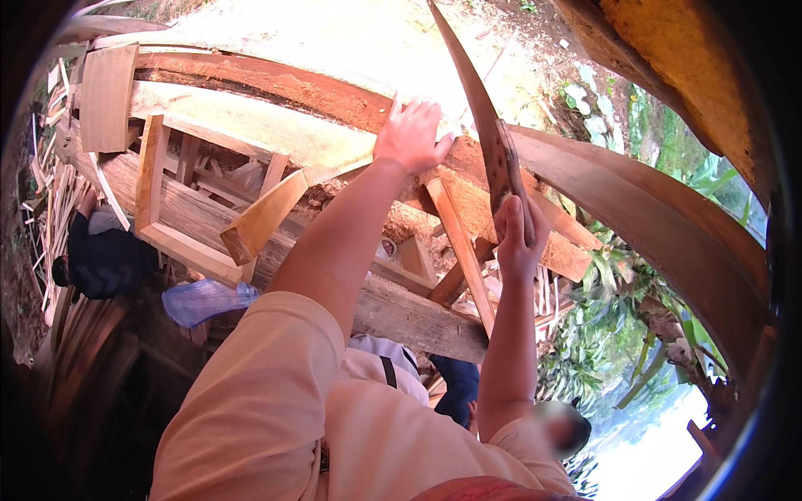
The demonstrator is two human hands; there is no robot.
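Observation:
My left hand [412,136] lies on a reddish-brown timber beam [313,88], its fingers stretched out over the wood and the thumb apart. In my right hand [520,225] is a handsaw [476,79], with my fingers wrapped round its wooden handle. The long tapering blade rises away from me, and its tip reaches the top edge of the view. I cannot tell whether the blade touches the beam. Just below my hands, a narrow wooden strip [459,246] slants down between them. Pale planks [251,117] lie along the beam to the left of my left hand.
A weathered beam [401,317] crosses between me and the planks. An angled board frame [149,179] stands at left, near a clear bluish plastic bag [205,301]. A person in dark clothing [109,255] is at far left; another person's head [568,427] shows lower right. A long curved board [660,196] extends right.

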